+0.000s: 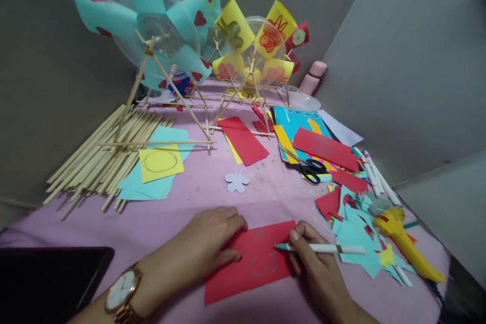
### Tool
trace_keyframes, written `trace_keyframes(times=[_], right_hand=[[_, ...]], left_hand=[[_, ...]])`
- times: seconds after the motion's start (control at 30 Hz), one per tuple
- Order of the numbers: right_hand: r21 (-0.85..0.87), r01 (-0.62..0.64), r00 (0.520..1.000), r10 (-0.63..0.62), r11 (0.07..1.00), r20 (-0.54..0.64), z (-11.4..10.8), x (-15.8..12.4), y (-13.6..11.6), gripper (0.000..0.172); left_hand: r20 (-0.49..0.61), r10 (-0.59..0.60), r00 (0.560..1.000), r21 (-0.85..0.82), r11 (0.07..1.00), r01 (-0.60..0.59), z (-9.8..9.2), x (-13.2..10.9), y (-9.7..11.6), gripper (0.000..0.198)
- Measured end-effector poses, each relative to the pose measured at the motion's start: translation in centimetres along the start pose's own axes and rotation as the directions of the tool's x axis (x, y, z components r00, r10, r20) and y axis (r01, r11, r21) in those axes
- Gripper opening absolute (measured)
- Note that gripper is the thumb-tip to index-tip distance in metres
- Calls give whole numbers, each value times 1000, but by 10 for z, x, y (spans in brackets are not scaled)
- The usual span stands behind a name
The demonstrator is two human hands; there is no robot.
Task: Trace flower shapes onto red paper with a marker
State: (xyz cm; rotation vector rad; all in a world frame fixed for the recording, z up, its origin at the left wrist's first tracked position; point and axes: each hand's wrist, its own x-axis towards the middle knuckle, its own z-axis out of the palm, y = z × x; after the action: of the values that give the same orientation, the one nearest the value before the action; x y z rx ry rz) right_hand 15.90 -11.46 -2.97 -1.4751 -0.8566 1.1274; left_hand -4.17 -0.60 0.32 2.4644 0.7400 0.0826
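Red sheet: a flat paper rectangle [224, 283] is lying slantwise on the table before the person, bearing a lobed outline in dull gray line.
Marker: a slim white barrel with a green tip [322, 248] is pointing left over the sheet, beside the outline; whether the tip is touching paper is hard to tell.
Right hand: the fingers [304, 248] are gripping the marker and covering the sheet's right edge.
Left hand: this hand [218, 238] is resting on the sheet's upper left, thumb and fingers spread loosely, holding it down and hiding that corner.
Butterfly: a pale, smooth-edged cutout [237, 181] is lying just beyond the sheet.
Scraps: jagged teal and red paper pieces [357, 238] are overlapping at right, their lower layers being hidden.
Glue gun: a yellow plastic body [410, 245] is lying across the scraps' right side.
Scissors: black-looped handles [313, 169] are showing near a stack of printed paper.
Sticks: thin, round, wooden-looking rods [91, 157] are forming a pile at left.
Pinwheels: curled paper blades on clear discs [254, 50] are standing on stick frames behind; the teal one's top is being cut off.
Dark slab: a glossy black panel [49, 283] is running out of view at lower left; its kind is remaining unclear.
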Motion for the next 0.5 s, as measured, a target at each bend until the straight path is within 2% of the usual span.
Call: trace_keyframes(times=[0.5], right_hand=[[4,77,996,-77,997,46,1,6,-2,42]], left_hand=[[-35,-26,999,41,999,28,-4,5,3,10]])
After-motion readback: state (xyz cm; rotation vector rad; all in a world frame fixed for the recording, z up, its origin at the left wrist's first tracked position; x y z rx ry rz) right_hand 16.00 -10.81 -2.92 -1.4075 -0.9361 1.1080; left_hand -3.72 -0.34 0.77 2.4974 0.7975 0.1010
